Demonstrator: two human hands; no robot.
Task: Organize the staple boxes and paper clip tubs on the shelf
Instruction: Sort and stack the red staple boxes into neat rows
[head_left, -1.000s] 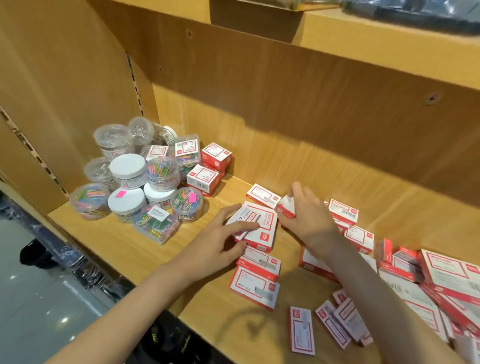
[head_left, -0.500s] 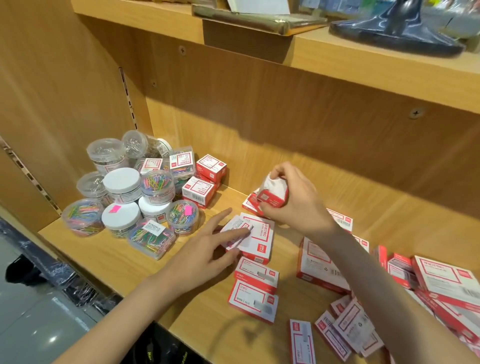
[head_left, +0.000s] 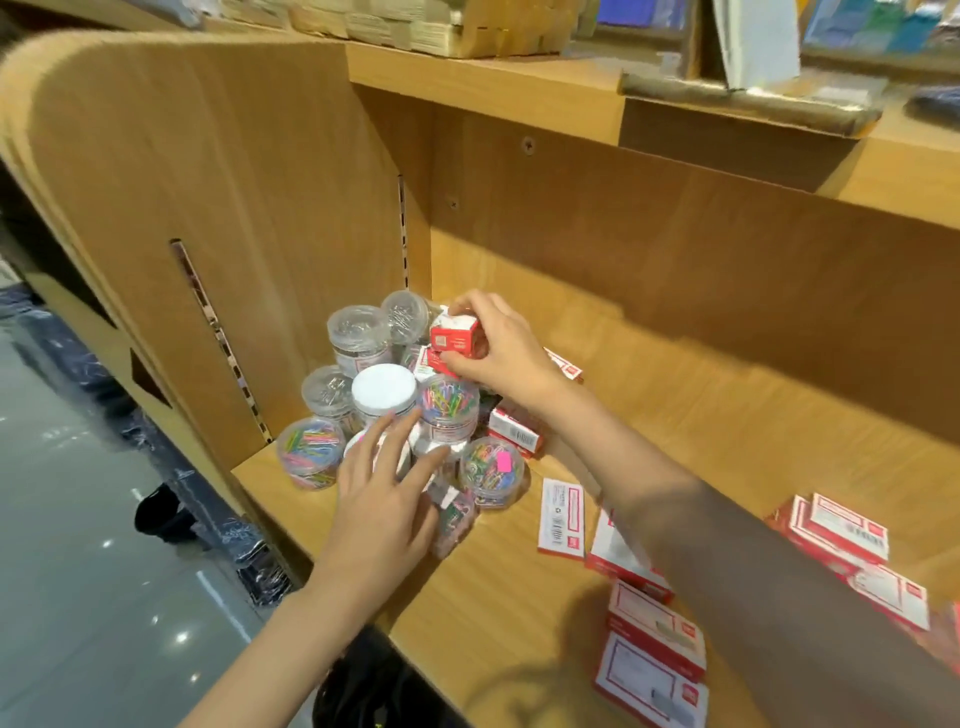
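Wooden shelving unit (head_left: 675, 270) above glossy grey floor (head_left: 78, 571).

left hand (head_left: 382, 499): bare, no ring or glove
right hand (head_left: 501, 353): bare
forearms: bare, no sleeves or watch

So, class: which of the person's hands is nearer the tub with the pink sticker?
Left. The left hand hovers just beside the pink-sticker tub; the right hand is farther back, gripping a red staple box.
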